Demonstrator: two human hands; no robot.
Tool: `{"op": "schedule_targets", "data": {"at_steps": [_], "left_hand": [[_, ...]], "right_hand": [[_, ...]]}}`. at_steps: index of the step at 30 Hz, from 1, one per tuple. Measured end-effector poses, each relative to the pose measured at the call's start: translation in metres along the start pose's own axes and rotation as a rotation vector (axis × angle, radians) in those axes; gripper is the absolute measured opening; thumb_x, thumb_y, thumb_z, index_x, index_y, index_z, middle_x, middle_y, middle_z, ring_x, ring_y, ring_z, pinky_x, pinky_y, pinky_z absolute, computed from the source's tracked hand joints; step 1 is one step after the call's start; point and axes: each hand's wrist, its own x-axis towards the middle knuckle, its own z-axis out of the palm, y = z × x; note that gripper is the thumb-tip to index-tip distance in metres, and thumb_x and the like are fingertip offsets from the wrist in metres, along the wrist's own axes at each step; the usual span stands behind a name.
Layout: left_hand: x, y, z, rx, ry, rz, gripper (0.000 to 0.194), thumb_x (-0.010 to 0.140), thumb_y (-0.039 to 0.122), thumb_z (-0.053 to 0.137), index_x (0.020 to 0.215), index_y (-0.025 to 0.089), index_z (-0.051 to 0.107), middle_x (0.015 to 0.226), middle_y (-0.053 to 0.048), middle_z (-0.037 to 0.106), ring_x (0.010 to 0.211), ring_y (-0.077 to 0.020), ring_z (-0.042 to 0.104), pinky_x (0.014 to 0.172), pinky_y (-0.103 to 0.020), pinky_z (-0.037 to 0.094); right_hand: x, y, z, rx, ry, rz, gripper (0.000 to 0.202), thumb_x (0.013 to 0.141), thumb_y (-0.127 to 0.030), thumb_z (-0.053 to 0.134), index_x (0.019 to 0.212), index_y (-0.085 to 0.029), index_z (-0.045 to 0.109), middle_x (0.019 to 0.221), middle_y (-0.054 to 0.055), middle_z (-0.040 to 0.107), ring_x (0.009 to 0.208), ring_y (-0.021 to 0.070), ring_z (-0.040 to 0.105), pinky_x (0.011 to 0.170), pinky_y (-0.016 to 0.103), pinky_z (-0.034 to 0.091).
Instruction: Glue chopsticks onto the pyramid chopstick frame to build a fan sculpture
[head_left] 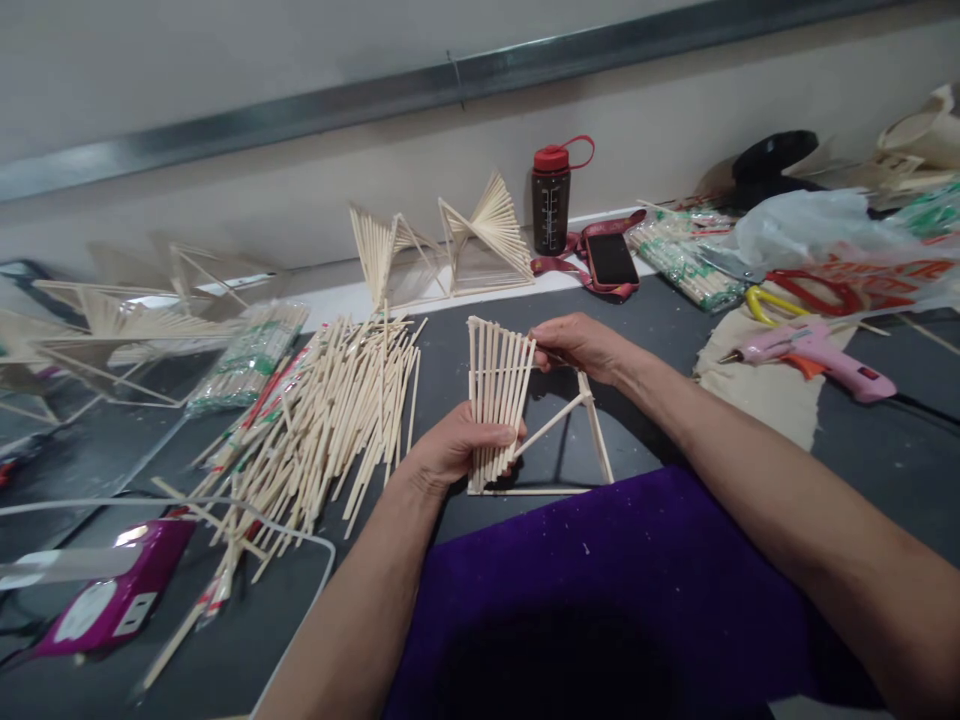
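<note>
1. Stick assembly point(501, 385): located at the centre of the frame. A row of pale wooden sticks lies side by side, spread wider at the top than at the bottom. Open frame members extend to its right, with a base stick point(536, 492) along the lower side.
2. Left hand point(456, 445): closed on the lower part of the row, thumb across the front face; most of the other fingers are hidden behind it.
3. Right hand point(576, 343): fingers drawn together, pinching the upper right corner of the row. Finer detail between the fingertips is too small to tell.
4. Purple cloth point(570, 590): lower centre of the frame, in front of the assembly.
5. Loose sticks point(330, 410): heaped left of centre, near the left forearm.
6. Packaged sticks point(251, 350): clear wrapper with green markings, at the upper left of the heap.
7. Magenta power unit point(124, 590): lower left of the frame.
8. Finished-looking stick models point(442, 245): upper centre, against the wall.
9. Bottle point(551, 200): red cap, upright, right of the models; phone point(611, 260) with red strap just beside it.
10. Pink glue gun point(817, 358): right side of the frame, nozzle toward the left, partly over a beige cloth point(757, 370).
11. Scissors point(780, 300): yellow and red handles, just above the glue gun.
</note>
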Motion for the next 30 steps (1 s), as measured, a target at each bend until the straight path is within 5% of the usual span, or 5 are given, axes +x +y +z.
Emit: {"op": "schedule_targets", "data": {"at_steps": [30], "left_hand": [[0.002,-0.002,0.011,-0.103,-0.064,0.053,0.027,0.054,0.022,0.081,0.074,0.009,0.067,0.057,-0.004,0.062,0.046,-0.0123,0.056,0.045,-0.025,0.046]], "right_hand": [[-0.010,-0.001,0.000,-0.120,0.124,-0.047,0.028,0.064,-0.041,0.078,0.063,-0.017,0.062,0.060,-0.001,0.052,0.056,0.0098,0.048,0.059,0.025,0.045]]}}
